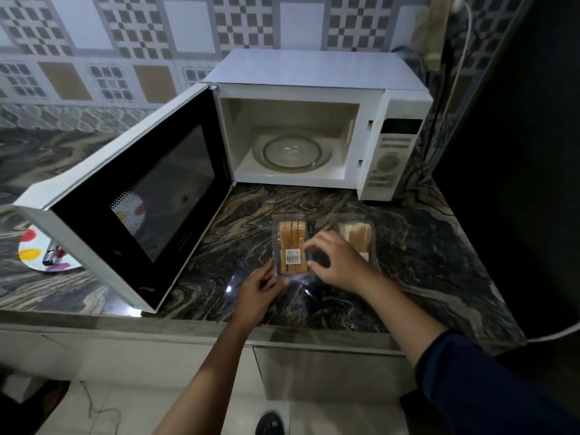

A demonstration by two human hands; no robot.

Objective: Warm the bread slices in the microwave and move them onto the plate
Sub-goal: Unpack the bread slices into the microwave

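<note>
A white microwave point(317, 73) stands on the dark marble counter, its door point(135, 196) swung wide open to the left and its glass turntable point(292, 152) bare. In front of it lie two clear plastic packs of bread slices: a near pack point(290, 238) with a white label and a second pack point(357, 233) to its right. My left hand point(260, 287) pinches the near pack's lower left corner. My right hand point(335, 259) hovers over its right edge, fingertips touching the wrapper, partly hiding the second pack. A white plate point(31, 249) with coloured spots sits far left, behind the door.
Small objects lie on the plate. A dark appliance point(518, 152) fills the right side, with white cables point(464, 58) running along the wall. The patterned tile wall stands behind the counter. The counter's front edge point(188, 324) runs just below my hands.
</note>
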